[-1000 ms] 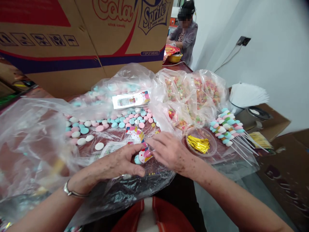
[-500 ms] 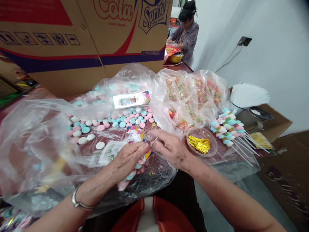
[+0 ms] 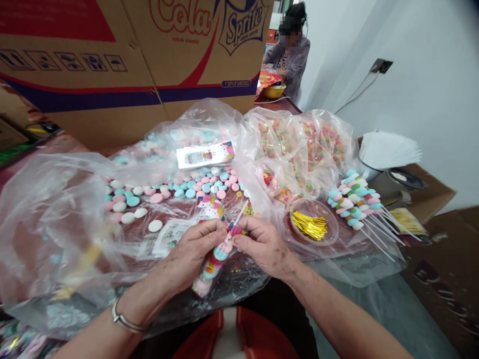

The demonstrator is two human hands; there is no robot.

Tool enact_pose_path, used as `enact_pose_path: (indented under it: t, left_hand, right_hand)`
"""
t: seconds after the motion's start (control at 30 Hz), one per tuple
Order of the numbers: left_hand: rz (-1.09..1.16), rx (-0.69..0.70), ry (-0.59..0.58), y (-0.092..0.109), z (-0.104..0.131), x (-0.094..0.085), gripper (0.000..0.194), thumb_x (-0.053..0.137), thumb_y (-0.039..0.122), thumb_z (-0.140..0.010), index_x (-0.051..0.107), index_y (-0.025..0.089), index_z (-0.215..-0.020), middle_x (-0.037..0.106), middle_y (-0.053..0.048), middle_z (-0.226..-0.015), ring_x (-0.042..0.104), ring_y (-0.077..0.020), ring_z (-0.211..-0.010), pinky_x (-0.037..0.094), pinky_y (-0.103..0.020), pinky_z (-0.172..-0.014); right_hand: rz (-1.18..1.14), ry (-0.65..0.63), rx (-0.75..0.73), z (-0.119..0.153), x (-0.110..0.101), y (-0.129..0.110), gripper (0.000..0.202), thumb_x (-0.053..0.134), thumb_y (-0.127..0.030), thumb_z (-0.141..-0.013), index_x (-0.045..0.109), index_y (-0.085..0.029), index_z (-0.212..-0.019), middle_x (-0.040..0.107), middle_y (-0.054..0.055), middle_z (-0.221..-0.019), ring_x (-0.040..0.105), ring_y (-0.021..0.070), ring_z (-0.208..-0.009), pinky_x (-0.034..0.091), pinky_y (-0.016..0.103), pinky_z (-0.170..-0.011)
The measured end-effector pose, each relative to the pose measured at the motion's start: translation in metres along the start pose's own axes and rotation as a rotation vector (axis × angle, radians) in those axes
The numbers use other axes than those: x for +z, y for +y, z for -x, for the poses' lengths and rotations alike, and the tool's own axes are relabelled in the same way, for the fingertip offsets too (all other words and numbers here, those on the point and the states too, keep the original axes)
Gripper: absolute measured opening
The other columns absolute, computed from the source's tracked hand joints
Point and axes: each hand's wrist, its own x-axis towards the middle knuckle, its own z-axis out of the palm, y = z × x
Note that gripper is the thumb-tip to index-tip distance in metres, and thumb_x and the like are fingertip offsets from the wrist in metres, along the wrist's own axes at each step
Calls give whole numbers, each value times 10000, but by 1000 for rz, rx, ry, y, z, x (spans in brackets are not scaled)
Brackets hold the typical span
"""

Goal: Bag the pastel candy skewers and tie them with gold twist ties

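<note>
Between my hands is a candy skewer [image 3: 212,267] in a printed clear wrapper, its pink, white and blue candies tilted down toward me and its white stick [image 3: 241,212] pointing away. My left hand [image 3: 202,242] pinches the wrapper's opening on the left side. On the right side of the same opening, my right hand [image 3: 260,242] pinches the colourful wrapper edge between thumb and fingers. Just beyond lie flat printed wrappers [image 3: 172,237] and loose pastel candies [image 3: 190,187]. Near my right hand stands a round clear tub of gold twist ties [image 3: 309,225].
Bare candy skewers [image 3: 355,199] are piled at the right. Behind sit clear bags of ring gummies [image 3: 299,134] and a bundle of wrappers [image 3: 205,154]. A large cardboard box [image 3: 130,60] blocks the back left. Another person [image 3: 292,55] works at the far end.
My right hand has shifted from over the stick to the wrapper's edge. The wrapped skewer has turned into clearer view, with its stick now showing between my hands.
</note>
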Motion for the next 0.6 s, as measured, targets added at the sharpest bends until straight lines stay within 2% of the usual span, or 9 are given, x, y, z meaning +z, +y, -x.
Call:
enact_pose_path:
  t: [0.07,0.13,0.2,0.27,0.33,0.4,0.5,0.6]
  left_hand:
    - [64,-118,-46,1,2,0,226,747,311,-732,596,148,-689,545,28,-581,481,-88,-497,385,-201,-481]
    - [75,-248,-133,2,2,-1,169,739,260,-707,630,131,-697,580,4,-553,507,-94,-457,405,-201,-451]
    - [101,-347,-216,2,2,-2,153,704,260,-699,661,115,-720,619,-37,-555,584,-149,-468,464,-237,-444]
    - [155,-400,-273,1,2,-3,221,668,318,-716,680,97,-738,653,-78,-599,636,-197,-500,493,-264,-425]
    - [190,-400,-321,1,2,-4,325,632,401,-770,688,81,-746,678,-114,-668,630,-182,-488,463,-238,-387]
    - [170,-367,-377,2,3,-6,355,621,424,-819,685,80,-762,678,-116,-689,585,-133,-448,416,-201,-376]
    - [105,-341,-418,7,5,-7,268,665,372,-825,659,112,-757,626,-53,-645,535,-96,-442,397,-191,-415]
    - [8,-289,-371,12,4,-6,282,660,379,-844,636,130,-715,575,-17,-613,495,-89,-461,371,-200,-437]
  right_hand:
    - [-105,-62,16,1,0,5,256,642,-258,-820,528,-209,-1044,581,-43,-782,557,103,-672,473,228,-644]
    - [-62,-132,-7,3,-1,9,295,651,-267,-829,533,-204,-1092,595,-34,-799,575,104,-678,481,226,-642]
    - [109,-169,-112,4,-4,10,121,604,-262,-881,599,-182,-972,622,-7,-811,598,115,-732,489,239,-698]
    - [285,-169,-258,5,-7,8,124,532,-227,-930,624,-170,-870,643,12,-804,606,124,-781,487,257,-769]
    - [422,-141,-371,5,-8,4,175,481,-201,-951,629,-167,-864,641,17,-779,597,127,-773,479,258,-772]
    - [519,-81,-393,6,-7,1,198,454,-204,-956,618,-168,-851,619,11,-745,574,123,-721,468,244,-716]
    - [544,28,-271,9,0,0,227,428,-226,-962,593,-178,-814,585,-7,-700,547,114,-652,449,228,-641]
    - [605,113,-183,13,5,2,255,403,-232,-974,589,-186,-807,594,-5,-697,556,124,-655,456,237,-631]
